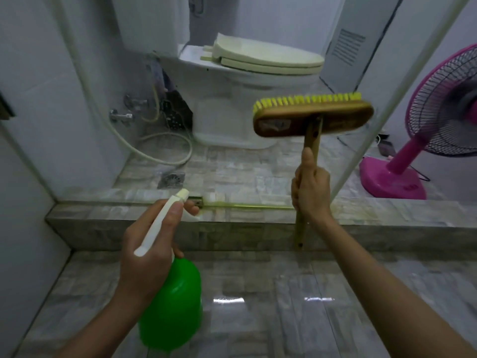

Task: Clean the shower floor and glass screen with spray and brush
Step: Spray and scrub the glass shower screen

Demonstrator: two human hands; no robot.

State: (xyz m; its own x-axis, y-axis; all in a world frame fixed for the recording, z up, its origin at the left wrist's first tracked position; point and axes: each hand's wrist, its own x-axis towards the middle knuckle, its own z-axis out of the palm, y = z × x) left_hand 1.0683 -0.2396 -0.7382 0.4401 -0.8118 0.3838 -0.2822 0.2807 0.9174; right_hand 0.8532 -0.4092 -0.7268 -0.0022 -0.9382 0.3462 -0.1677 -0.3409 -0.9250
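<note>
Over the tiled shower floor, left grip grasps the spray bottle; right grip grasps the brush handle.

Grey mottled tile floor, glossy, crossed by a raised tiled kerb. Beyond the kerb, bears a white toilet, square drain, looped hose, pink fan.
</note>
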